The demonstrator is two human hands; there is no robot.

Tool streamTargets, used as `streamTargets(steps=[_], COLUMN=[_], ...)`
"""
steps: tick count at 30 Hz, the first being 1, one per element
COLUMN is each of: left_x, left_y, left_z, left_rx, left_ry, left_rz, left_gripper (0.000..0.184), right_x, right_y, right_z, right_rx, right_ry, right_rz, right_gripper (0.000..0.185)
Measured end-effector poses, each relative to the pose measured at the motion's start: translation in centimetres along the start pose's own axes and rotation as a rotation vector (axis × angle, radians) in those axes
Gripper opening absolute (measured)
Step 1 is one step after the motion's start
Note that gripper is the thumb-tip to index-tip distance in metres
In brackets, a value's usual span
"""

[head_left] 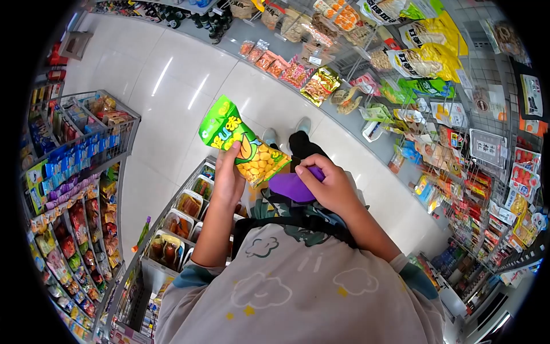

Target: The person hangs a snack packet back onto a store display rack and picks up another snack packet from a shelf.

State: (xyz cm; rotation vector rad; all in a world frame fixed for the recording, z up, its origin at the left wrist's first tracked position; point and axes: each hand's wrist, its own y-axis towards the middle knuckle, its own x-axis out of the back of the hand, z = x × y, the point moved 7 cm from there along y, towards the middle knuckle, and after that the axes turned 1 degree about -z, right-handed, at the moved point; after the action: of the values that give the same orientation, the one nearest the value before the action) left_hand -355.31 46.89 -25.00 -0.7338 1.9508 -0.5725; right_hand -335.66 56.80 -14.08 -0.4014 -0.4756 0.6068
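Observation:
A green and yellow snack bag (243, 143) is gripped at its left edge by my left hand (229, 178), thumb over the front. The bag is tilted, its printed front facing up toward me. In my right hand (331, 186) is a purple cloth (295, 184), pinched between thumb and fingers. It hangs just below the lower right end of the bag. Whether cloth and bag touch I cannot tell.
On the right stand shelves with hanging yellow packets (429, 60) and many small bags. To the left is a wire rack (129, 135) of snacks. Near my left forearm sit trays of packaged food (179, 223). My shoes (303, 124) rest on the tiled floor (154, 109).

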Motion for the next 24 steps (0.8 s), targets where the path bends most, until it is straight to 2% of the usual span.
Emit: streamTargets(steps=[6, 8, 15, 17, 21, 24], left_x=[1.5, 1.9, 2.7, 2.9, 3.7, 3.6], left_y=[0.9, 0.8, 0.9, 0.8, 1.2, 0.8], left_z=[-1.1, -1.3, -2.0, -2.4, -2.4, -2.7], left_rx=[-0.018, -0.015, -0.033, -0.11, -0.092, -0.101], left_ry=[0.073, 0.066, 0.044, 0.114, 0.101, 0.109], left_rz=[-0.04, -0.061, -0.071, -0.131, -0.14, -0.16], left_gripper=[0.04, 0.042, 0.042, 0.035, 0.035, 0.035], right_x=[0.2, 0.1, -0.4, -0.7, -0.6, -0.8], right_y=[0.7, 0.9, 1.7, 2.0, 2.2, 2.3], right_z=[0.2, -0.1, 2.4, 2.4, 2.3, 2.0], right_rx=[0.039, 0.012, 0.007, 0.01, -0.008, 0.037], right_ry=[0.04, 0.06, 0.049, 0.024, 0.021, 0.04], right_rz=[-0.015, 0.007, 0.036, 0.042, 0.038, 0.028], right_gripper=[0.022, 0.014, 0.014, 0.014, 0.014, 0.02])
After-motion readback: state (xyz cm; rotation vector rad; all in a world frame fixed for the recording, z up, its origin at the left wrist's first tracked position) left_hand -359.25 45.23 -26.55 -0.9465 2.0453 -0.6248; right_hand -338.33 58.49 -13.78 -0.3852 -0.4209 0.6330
